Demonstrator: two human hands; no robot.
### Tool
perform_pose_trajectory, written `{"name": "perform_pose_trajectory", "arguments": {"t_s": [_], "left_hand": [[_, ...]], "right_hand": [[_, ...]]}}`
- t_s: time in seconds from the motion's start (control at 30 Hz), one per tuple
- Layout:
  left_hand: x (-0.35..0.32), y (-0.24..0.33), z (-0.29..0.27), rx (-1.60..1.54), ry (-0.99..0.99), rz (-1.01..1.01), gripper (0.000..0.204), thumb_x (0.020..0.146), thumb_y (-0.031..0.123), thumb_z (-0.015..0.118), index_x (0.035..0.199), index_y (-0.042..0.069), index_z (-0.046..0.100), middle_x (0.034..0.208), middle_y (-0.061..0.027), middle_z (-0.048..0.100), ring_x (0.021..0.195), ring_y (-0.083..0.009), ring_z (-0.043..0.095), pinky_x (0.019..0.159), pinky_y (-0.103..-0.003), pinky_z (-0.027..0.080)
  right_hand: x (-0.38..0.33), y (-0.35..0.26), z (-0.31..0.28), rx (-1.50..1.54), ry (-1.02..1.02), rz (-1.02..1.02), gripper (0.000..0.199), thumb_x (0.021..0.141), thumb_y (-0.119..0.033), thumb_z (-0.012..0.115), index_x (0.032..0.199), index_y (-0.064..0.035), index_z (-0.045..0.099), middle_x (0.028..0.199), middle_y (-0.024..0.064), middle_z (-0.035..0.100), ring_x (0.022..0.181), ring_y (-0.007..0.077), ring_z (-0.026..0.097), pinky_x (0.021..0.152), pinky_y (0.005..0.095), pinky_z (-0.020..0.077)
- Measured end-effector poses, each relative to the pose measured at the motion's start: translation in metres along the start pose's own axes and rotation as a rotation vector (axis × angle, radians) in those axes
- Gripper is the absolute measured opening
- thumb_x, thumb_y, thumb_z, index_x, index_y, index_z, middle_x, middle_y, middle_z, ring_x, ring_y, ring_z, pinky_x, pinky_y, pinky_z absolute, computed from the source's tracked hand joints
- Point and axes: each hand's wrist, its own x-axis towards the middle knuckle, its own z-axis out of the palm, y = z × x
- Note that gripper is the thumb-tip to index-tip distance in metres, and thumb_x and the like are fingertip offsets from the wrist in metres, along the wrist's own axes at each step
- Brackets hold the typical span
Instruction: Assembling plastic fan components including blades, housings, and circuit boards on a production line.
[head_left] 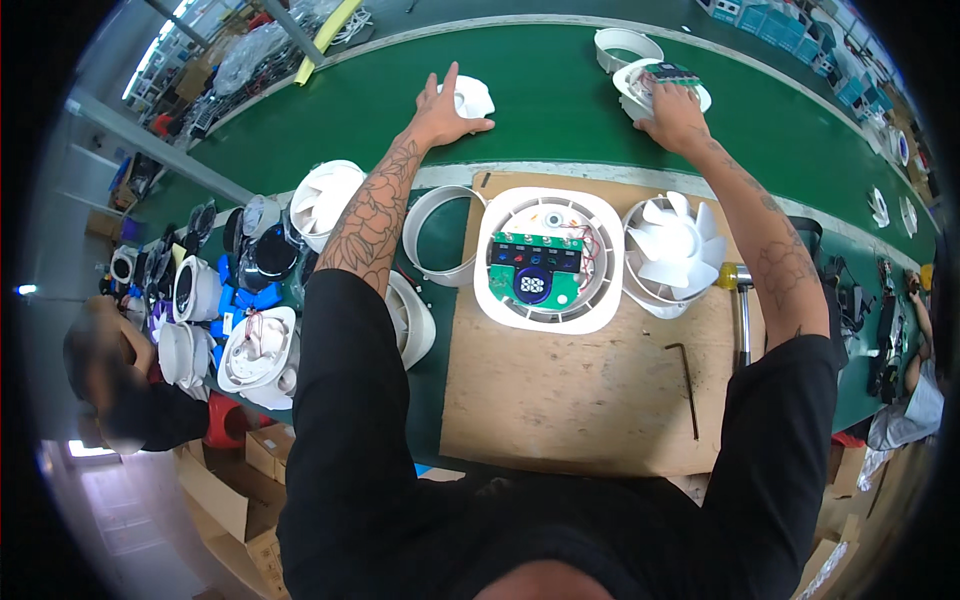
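My left hand (440, 118) is stretched out over the green belt, its fingers and thumb spread beside a small white plastic part (474, 97). Whether they touch is hard to tell. Far right, my right hand (677, 118) grips a white fan housing (636, 104) with a green circuit board (672, 73) on top. In front of me, a second white housing (487, 290) holds a circuit board (530, 262) with a round display and red wires. Right of it is a white fan impeller (675, 245) in a round shell; left of it stands a white ring (415, 240).
The wooden board (570, 390) carries a hex key (690, 390) and a hammer (742, 320). Another white ring (628, 48) lies beyond my right hand. White housings (258, 352) and blue parts (240, 300) crowd the left. People sit at both sides; cardboard boxes (230, 500) stand below left.
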Motion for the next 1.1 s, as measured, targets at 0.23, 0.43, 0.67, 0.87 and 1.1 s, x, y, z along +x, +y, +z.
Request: {"name": "perform_pose_trajectory", "arguments": {"t_s": [0.23,0.43,0.67,0.87,1.1], "left_hand": [[-0.038,0.029,-0.036,-0.236,0.006,0.112,0.071,0.083,0.041,0.071,0.139,0.005,0.048,0.13,-0.027,0.056,0.121,-0.0399,0.054,0.102,-0.044,0.042],[-0.177,0.113,-0.14,-0.774,-0.057,0.052,0.026,0.096,0.019,0.057,0.108,-0.001,0.067,0.09,-0.0078,0.068,0.076,-0.0118,0.062,0.067,-0.027,0.051],[-0.337,0.184,-0.086,-1.099,-0.509,-0.116,0.028,0.097,0.016,0.058,0.117,-0.003,0.064,0.103,-0.011,0.07,0.093,-0.0147,0.067,0.077,-0.027,0.055],[-0.338,0.241,0.005,-1.523,-0.469,-0.261,0.074,0.098,0.024,0.057,0.153,0.004,0.012,0.155,-0.0149,0.025,0.135,-0.0227,0.041,0.104,-0.039,0.044],[-0.318,0.271,0.009,-1.613,-0.511,-0.195,0.078,0.096,0.033,0.059,0.155,0.012,0.011,0.154,-0.0076,0.028,0.141,-0.0213,0.029,0.113,-0.045,0.03]], "right_hand": [[-0.068,0.017,-0.057,0.249,-0.044,0.019,0.046,0.085,-0.038,0.069,0.105,0.0035,0.066,0.105,0.0208,0.068,0.098,0.0323,0.066,0.086,0.0432,0.0514],[-0.136,0.043,-0.047,0.948,-0.307,0.365,0.062,0.092,-0.055,0.054,0.102,0.0041,0.069,0.093,0.0157,0.07,0.092,0.0251,0.066,0.085,0.0369,0.0488],[-0.157,0.015,-0.062,1.148,-0.524,0.401,0.085,0.094,-0.068,0.039,0.131,0.0074,0.054,0.135,0.0233,0.053,0.127,0.0297,0.048,0.11,0.0373,0.0298],[-0.174,0.002,-0.058,1.356,-0.521,0.47,0.078,0.098,-0.062,0.037,0.133,0.0062,0.051,0.133,0.0165,0.055,0.115,0.025,0.053,0.104,0.035,0.0367],[-0.186,0.025,-0.038,1.845,-0.531,0.565,0.048,0.099,-0.041,0.051,0.121,0.0017,0.058,0.12,0.0174,0.063,0.112,0.025,0.059,0.097,0.0377,0.0462]]}}
